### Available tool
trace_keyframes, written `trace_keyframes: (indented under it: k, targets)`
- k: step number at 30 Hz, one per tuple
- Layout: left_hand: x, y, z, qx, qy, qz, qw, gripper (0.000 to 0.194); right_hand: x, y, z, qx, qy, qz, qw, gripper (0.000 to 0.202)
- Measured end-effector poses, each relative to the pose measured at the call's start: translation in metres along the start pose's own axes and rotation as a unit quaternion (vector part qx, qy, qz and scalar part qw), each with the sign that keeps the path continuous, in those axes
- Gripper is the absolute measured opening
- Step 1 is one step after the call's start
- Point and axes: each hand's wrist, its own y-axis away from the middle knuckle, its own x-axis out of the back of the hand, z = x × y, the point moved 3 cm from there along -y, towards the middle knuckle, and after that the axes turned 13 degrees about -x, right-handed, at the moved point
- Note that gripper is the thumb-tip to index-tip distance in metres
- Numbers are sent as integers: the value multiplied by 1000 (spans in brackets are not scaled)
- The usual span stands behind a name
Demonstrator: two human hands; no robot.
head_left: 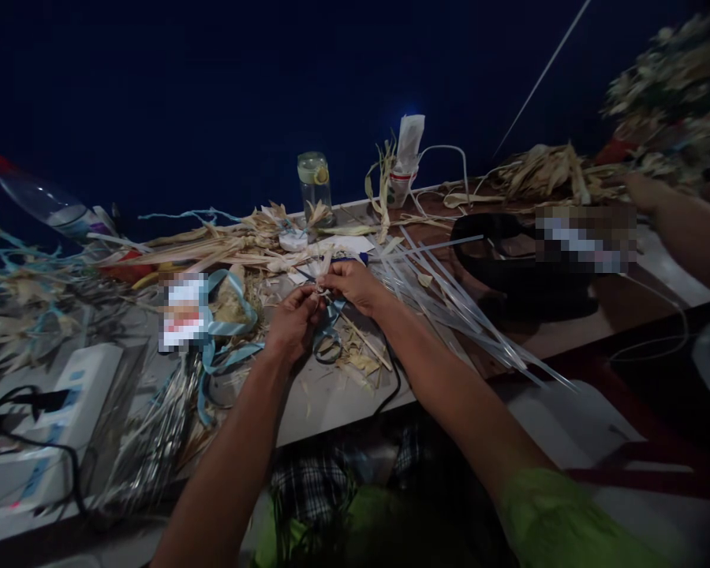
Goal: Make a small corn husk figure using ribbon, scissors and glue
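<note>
My left hand [296, 319] and my right hand [352, 284] meet over the middle of the table, fingers pinched together. Between the fingertips is a small pale piece of corn husk [325, 265], its lower part hidden by the fingers. Light blue ribbon [233, 327] curls to the left of my left hand around a tan lump [229, 298]. A dark ring-shaped loop [327, 350] lies just below the hands, among husk scraps [358, 355]. A thin dark pointed thing shows behind the fingertips; I cannot tell what it is.
Long dried husks [213, 248] spread behind the hands, with a clear bottle [315, 185] and a cup [401, 185] beyond. Translucent sticks [467, 319] lie right. A power strip [74, 418] and thin wires [159, 426] are left. Another person's arm [680, 225] reaches in at right.
</note>
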Motion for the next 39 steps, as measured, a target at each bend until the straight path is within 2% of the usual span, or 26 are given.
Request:
trace_keyframes:
  k: [14,22,33,39]
  targets:
    - [-2,1,3,31,18,23,999,18,0,1,2,7,11,-8,1000,20]
    - [-1,1,2,24,-2,43,999,20,0,-1,4,2,19,1,1000,18]
    - [4,0,-1,6,-34,40,999,22,-4,2,2,-3,5,0,1000,16]
    - [7,-1,-4,-3,-32,42,999,23,-7,3,1,-15,-6,2,1000,9]
